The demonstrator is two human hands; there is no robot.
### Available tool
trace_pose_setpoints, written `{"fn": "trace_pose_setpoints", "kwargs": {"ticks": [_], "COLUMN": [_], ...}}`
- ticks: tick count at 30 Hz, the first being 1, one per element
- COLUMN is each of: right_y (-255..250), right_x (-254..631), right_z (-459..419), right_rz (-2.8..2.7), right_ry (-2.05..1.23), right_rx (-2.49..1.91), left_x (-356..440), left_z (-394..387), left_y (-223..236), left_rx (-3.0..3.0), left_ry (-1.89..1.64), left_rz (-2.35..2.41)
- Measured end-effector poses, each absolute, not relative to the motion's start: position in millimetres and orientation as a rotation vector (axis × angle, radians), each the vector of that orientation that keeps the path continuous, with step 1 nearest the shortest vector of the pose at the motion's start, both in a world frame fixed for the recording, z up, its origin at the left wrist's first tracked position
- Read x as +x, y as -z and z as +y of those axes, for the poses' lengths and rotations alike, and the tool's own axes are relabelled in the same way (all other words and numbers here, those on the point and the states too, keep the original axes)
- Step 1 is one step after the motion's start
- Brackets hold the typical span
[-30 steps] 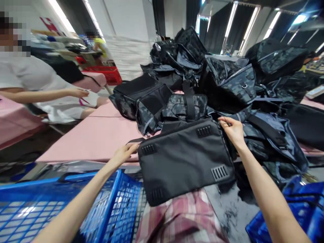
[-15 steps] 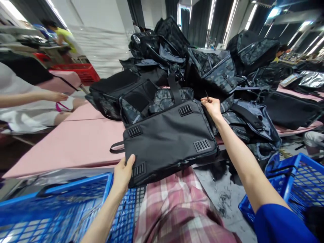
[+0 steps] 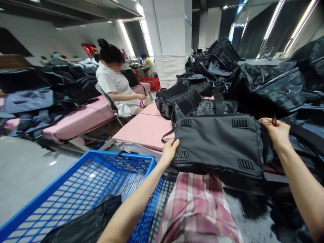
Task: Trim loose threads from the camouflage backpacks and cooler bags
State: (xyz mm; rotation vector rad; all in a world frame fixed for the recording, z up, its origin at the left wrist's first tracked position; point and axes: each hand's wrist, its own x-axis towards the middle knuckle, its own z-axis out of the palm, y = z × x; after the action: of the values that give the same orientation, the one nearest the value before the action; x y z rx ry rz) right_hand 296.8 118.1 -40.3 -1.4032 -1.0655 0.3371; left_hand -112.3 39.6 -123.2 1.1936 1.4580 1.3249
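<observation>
A black bag [image 3: 215, 143] is held up over my lap, its flat base with ribbed plastic feet at the corners turned toward me. My left hand [image 3: 169, 153] is closed on its left edge, thumb over the front, just below a thin strap loop [image 3: 167, 135]. At the upper right corner my right hand [image 3: 277, 130] pinches the bag's edge. A small dark pointed tool [image 3: 274, 119] sticks up from the right hand's fingers; its kind is mostly hidden.
Camouflage and black bags [image 3: 278, 84] are heaped on the pink-covered table [image 3: 144, 125]. A blue plastic basket [image 3: 83, 182] with a dark piece inside stands at my left. A seated co-worker [image 3: 116, 84] is beyond it, near a red crate [image 3: 150, 84].
My view has swung left, bringing the co-worker and blue basket further in. My left hand went from the bag's upper left corner down its left edge. The bag now sits more level.
</observation>
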Motion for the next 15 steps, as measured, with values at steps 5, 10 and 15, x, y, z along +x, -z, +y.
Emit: {"fn": "trace_pose_setpoints", "kwargs": {"ticks": [5, 10, 15], "right_y": [66, 111, 143], "right_x": [294, 292, 277], "right_z": [84, 38, -3], "right_rz": [-1.079, -1.130, -1.211], "right_ry": [-0.333, -0.303, -0.413], "right_rx": [-1.344, -1.356, -1.295], "left_x": [-117, -121, -145], "left_z": [26, 0, 0], "left_y": [140, 176, 201], "left_rx": [1.343, 1.312, 0.890], "left_ry": [-1.348, -1.329, -1.114], "left_rz": [1.523, 1.556, 1.658]}}
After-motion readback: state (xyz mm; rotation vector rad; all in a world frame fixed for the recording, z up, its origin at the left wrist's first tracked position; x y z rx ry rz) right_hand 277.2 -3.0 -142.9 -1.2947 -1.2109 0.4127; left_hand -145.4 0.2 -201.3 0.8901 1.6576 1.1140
